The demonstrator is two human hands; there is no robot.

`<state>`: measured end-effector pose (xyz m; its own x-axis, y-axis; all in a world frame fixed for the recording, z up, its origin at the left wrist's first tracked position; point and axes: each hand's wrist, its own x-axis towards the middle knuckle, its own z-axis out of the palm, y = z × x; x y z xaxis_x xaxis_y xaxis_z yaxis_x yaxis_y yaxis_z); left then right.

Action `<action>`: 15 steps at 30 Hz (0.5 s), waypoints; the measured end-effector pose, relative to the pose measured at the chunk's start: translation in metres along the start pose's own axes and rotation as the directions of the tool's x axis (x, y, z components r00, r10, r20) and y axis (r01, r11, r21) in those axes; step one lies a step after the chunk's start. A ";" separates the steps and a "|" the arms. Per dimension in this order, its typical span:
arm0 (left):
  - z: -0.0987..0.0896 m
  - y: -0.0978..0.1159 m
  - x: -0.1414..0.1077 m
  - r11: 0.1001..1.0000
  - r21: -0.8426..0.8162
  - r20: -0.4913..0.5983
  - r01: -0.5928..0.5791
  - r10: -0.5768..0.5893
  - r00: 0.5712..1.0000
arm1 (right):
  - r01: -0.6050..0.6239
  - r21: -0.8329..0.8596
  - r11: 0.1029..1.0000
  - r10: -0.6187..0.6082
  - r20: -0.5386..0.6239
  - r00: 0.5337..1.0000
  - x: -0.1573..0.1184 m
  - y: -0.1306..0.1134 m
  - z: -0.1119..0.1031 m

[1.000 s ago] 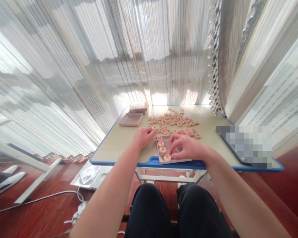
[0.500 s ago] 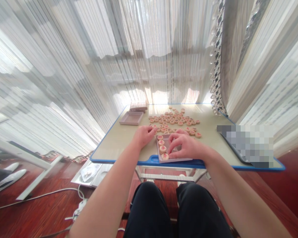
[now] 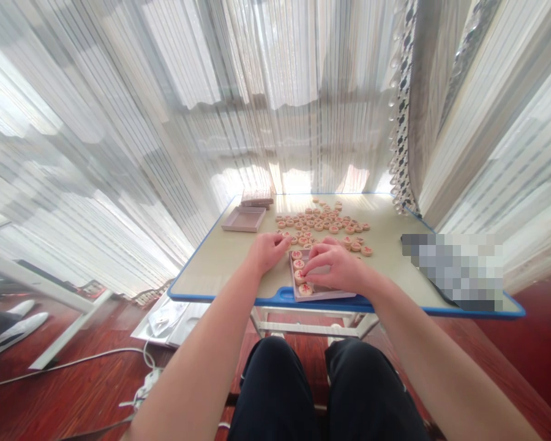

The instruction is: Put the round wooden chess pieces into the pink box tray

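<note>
Box [image 3: 330, 297] at the near edge of the worktop [image 3: 224, 263], partly over its blue rim. Inside, along the left wall, four discs [image 3: 305, 288] in a row from the far corner to the near one, red marks upward, the nearest set slightly further right. Right hand [image 3: 336, 266] over the box, narrow, thumb and fingertips close together at the third disc [image 3: 298, 278] from the far end, partly covering it. Cannot tell whether gripping it or merely touching. Left hand [image 3: 267, 252] low on the worktop, just beside the far left corner of the box, fingers curled and narrow. Cannot tell whether holding anything. Beyond both hands, many loose discs [image 3: 319, 226] scattered over the middle of the worktop, crowded together in places. Near the far left corner, a tray [image 3: 244, 219], much like the box in colour, and just behind it a case [image 3: 257, 197]. At the right edge, a dark flat thing [image 3: 450, 278], blurred into blocks. Past the far edge, a sheer striped curtain [image 3: 275, 122]. Below, dark trousers [image 3: 275, 386] at the knees and red floor [image 3: 87, 398], with a white cord [image 3: 73, 364] lying to the left.
</note>
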<state>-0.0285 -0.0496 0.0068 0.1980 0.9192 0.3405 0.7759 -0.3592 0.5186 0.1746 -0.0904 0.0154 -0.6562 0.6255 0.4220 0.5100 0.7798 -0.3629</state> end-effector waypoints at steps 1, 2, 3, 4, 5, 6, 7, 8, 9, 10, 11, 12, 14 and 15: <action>0.000 0.000 0.000 1.000 -0.003 -0.003 -0.003 0.003 1.000 | -0.003 0.003 1.000 0.003 0.000 1.000 0.000 -0.001 -0.001; 0.000 0.000 0.000 1.000 -0.008 -0.006 -0.006 0.006 1.000 | -0.008 0.008 1.000 0.008 -0.003 1.000 0.000 -0.001 -0.002; 0.000 0.000 -0.001 1.000 -0.015 -0.011 -0.009 0.009 1.000 | -0.014 0.015 1.000 0.014 -0.006 1.000 -0.001 -0.002 -0.003; 0.001 -0.001 -0.001 1.000 -0.025 -0.017 -0.013 0.013 1.000 | -0.019 0.022 1.000 0.019 -0.007 1.000 -0.002 -0.003 -0.005; 0.001 -0.001 -0.001 0.999 -0.034 -0.023 -0.017 0.016 1.000 | -0.024 0.029 0.999 0.024 -0.005 1.000 -0.003 -0.004 -0.006; 0.001 -0.001 -0.001 0.999 -0.041 -0.027 -0.019 0.018 0.999 | -0.028 0.033 0.999 0.028 0.002 1.000 -0.004 -0.004 -0.008; 0.001 -0.001 -0.001 0.999 -0.045 -0.028 -0.019 0.017 0.999 | -0.032 0.037 0.999 0.032 0.013 0.999 -0.005 -0.005 -0.009; 0.001 -0.001 -0.001 0.999 -0.045 -0.029 -0.018 0.017 0.999 | -0.035 0.039 0.999 0.034 0.026 0.999 -0.007 -0.005 -0.010; 0.001 -0.001 -0.001 0.999 -0.041 -0.029 -0.017 0.016 0.999 | -0.037 0.040 0.998 0.036 0.038 0.999 -0.007 -0.005 -0.010; 0.001 -0.001 -0.001 0.999 -0.035 -0.028 -0.015 0.014 0.999 | -0.040 0.041 0.998 0.038 0.049 0.998 -0.008 -0.005 -0.010; 0.001 -0.001 -0.001 1.000 -0.027 -0.029 -0.012 0.011 1.000 | -0.043 0.040 0.998 0.041 0.059 0.997 -0.008 -0.005 -0.009; 0.001 -0.001 -0.001 1.000 -0.022 -0.030 -0.010 0.009 1.000 | -0.046 0.037 0.998 0.043 0.068 0.997 -0.009 -0.005 -0.008; 0.001 -0.001 -0.001 1.000 -0.019 -0.034 -0.012 0.011 0.999 | -0.052 0.029 0.998 0.049 0.076 0.996 -0.008 -0.005 -0.007; 0.001 -0.001 -0.001 1.000 -0.019 -0.035 -0.013 0.013 0.999 | -0.052 0.026 0.998 0.050 0.076 0.996 -0.008 -0.005 -0.006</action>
<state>-0.0286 -0.0500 0.0049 0.1868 0.9083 0.3743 0.7616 -0.3745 0.5289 0.1803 -0.0992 0.0194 -0.6701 0.6604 0.3388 0.5289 0.7451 -0.4063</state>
